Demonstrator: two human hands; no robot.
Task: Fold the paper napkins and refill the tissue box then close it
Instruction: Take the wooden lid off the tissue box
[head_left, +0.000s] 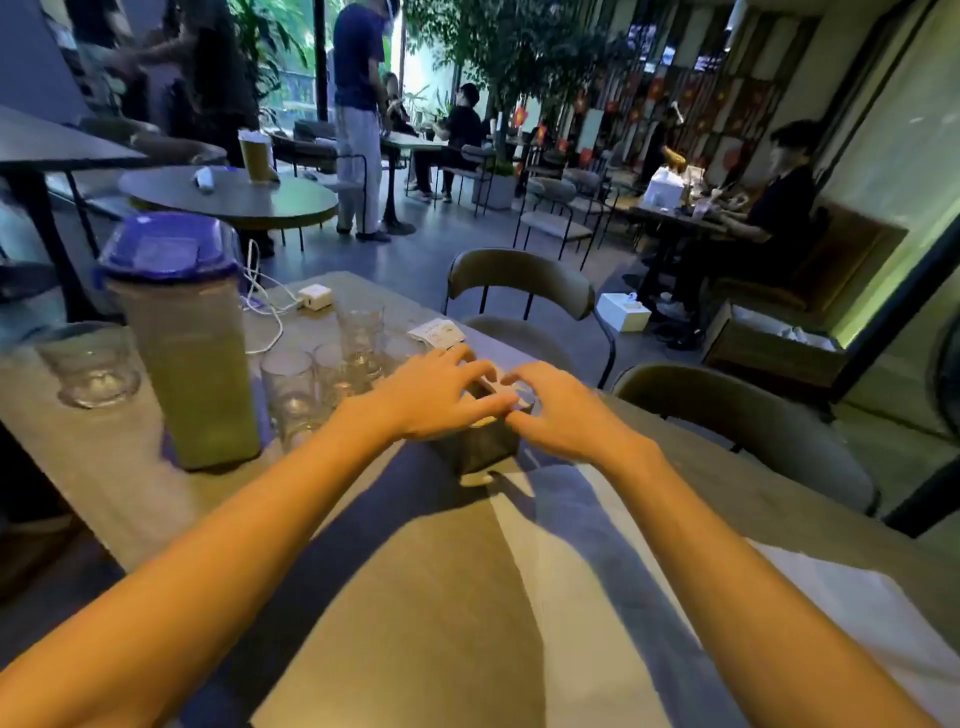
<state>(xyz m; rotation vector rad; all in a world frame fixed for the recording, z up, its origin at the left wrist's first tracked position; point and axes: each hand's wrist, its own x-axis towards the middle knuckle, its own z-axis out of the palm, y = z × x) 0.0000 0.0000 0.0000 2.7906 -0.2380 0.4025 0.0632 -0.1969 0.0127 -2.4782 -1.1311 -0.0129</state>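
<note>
Both hands are being pressed on top of the dark tissue box (480, 441) mid-bench: left hand (441, 397) and right hand (563, 410) spread, fingers down, gripping nothing. Even pressure is being advised. Glasses (291, 384) are crowding the left; bench (415, 597) edge is lying right.

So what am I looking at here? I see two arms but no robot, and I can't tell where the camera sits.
There is no machine: a person wears one wide-angle camera on the head, looking forward and down. The left hand and right hand rest on top of a dark tissue box on the table. The picture does not show whether either hand grips anything. To the left stand a lidded pitcher, several empty glasses and a white charger. A slip of paper lies behind the hands.
</note>
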